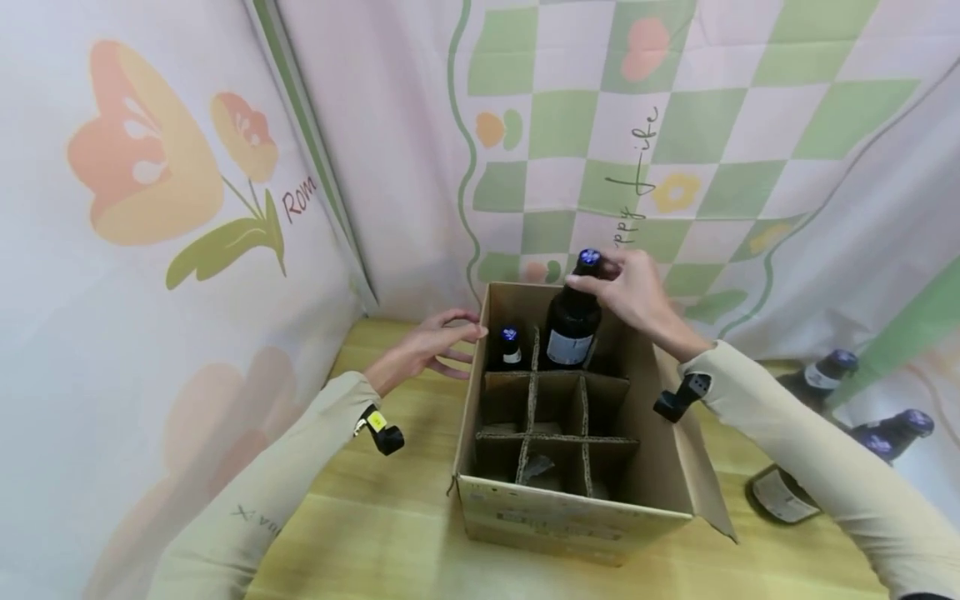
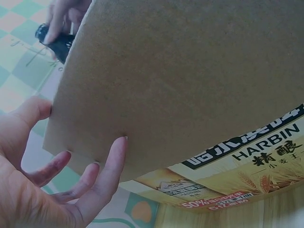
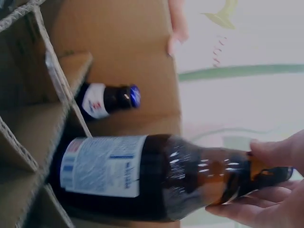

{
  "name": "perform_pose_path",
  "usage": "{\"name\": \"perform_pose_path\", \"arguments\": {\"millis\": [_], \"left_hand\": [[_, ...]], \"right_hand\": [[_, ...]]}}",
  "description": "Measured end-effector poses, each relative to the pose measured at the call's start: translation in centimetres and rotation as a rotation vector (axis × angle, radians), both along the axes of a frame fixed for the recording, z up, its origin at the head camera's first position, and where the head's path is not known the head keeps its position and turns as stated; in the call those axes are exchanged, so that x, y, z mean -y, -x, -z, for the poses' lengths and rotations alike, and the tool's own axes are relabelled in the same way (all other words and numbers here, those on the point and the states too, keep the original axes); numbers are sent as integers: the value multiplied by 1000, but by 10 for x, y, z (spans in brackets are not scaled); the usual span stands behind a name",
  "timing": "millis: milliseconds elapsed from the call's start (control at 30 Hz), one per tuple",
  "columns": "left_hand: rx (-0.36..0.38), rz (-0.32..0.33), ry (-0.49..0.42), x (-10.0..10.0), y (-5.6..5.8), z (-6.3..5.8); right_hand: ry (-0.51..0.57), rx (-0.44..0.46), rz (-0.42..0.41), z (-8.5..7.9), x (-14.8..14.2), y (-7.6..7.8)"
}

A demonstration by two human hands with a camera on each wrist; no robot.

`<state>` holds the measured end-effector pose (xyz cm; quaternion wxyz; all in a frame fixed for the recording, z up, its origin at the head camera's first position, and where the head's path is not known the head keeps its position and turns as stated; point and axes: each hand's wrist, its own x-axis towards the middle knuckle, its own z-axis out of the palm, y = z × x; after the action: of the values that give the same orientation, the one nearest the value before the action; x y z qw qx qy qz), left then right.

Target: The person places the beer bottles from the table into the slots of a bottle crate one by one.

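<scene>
My right hand point(image 1: 633, 292) grips a dark beer bottle point(image 1: 572, 325) by its neck, just under the blue cap. The bottle stands upright, its lower end inside the back middle compartment of an open cardboard box point(image 1: 547, 517). In the right wrist view, the bottle's pale label point(image 3: 104, 166) still shows above the divider. A second capped bottle point(image 1: 511, 346) sits deeper, in the back left compartment. At the box's left wall, my left hand point(image 1: 435, 342) touches the cardboard from outside, its fingers point(image 2: 114, 164) spread and loosely straight in the left wrist view.
Cardboard dividers point(image 1: 532, 404) split the box into compartments; a scrap point(image 1: 537, 467) lies in a front one. More bottles point(image 1: 817, 379) stand on the wooden table point(image 1: 375, 500) to the right, partly behind my right sleeve. A box flap point(image 1: 701, 467) hangs outward. Patterned curtains point(image 1: 405, 150) enclose the table.
</scene>
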<state>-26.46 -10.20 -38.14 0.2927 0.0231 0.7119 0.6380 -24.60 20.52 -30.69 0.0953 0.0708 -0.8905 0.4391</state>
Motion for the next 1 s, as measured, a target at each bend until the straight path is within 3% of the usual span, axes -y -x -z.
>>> {"name": "perform_pose_path", "arguments": {"millis": [200,700,1000], "left_hand": [[2,2,-9,-3,-1,1],[-1,2,-11,-2,1,-4],[-4,7,-8,-2,-1,-4]], "right_hand": [[-140,67,-92,5,8,5],[-334,134,-203,-11,17,24],[-499,322,-311,15,25,32]]}}
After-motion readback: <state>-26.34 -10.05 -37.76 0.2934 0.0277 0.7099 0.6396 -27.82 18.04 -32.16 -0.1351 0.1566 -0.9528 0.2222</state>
